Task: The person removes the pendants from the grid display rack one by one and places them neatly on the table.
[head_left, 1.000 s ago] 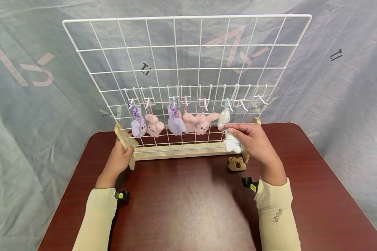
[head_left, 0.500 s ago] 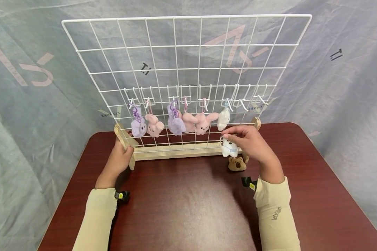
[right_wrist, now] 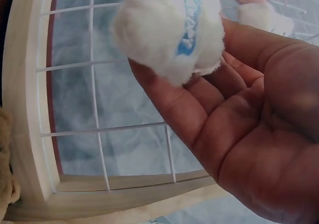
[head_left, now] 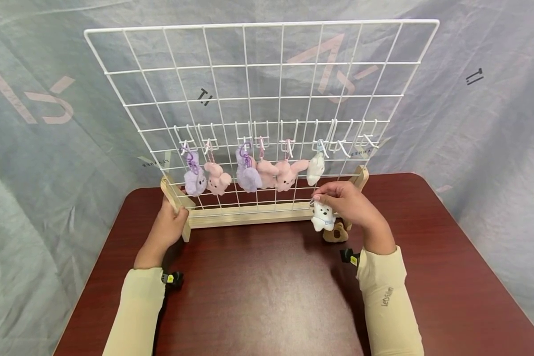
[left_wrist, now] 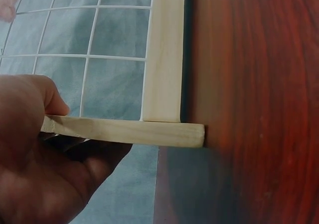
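Carrying step, seemingly: right hand [head_left: 349, 203] pinches white plush bear [head_left: 323, 218].
Left hand [head_left: 171, 221] clamps left pale wooden upright [left_wrist: 124, 132]; next likely needs steadiness.

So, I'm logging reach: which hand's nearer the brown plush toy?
Right: the right hand is just above the toy; the left hand grips the opposite end of the pale wooden stand.
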Motion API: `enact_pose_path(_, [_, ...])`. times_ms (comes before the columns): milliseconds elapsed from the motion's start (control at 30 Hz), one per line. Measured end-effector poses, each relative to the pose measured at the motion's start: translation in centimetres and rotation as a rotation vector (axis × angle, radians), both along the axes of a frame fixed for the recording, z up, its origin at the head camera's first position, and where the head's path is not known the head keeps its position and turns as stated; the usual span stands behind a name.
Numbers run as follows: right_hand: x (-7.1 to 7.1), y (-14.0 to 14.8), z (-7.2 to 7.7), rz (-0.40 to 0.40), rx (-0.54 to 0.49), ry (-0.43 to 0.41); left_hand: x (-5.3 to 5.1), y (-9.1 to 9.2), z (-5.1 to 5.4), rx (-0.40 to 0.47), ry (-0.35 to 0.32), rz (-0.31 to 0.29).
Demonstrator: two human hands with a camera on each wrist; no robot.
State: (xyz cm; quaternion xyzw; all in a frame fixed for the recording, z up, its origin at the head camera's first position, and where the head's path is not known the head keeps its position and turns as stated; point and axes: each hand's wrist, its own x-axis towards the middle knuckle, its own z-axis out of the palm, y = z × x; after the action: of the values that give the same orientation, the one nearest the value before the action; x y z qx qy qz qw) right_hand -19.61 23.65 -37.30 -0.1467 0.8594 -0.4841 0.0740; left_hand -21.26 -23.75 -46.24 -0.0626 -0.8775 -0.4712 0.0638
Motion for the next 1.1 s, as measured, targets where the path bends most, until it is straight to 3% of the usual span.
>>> enact_pose_path(700, [-0.5,-0.2,-0.9,0.012,0.081,-0.006,-0.3,0.0,-0.3,0.026,0.021,-0.028])
enact_pose_path(1100, [-0.9,0.0,-1.8,0.003,0.05,-0.068,-0.4,-0.1,-0.6,0.009,0.039,-0.014])
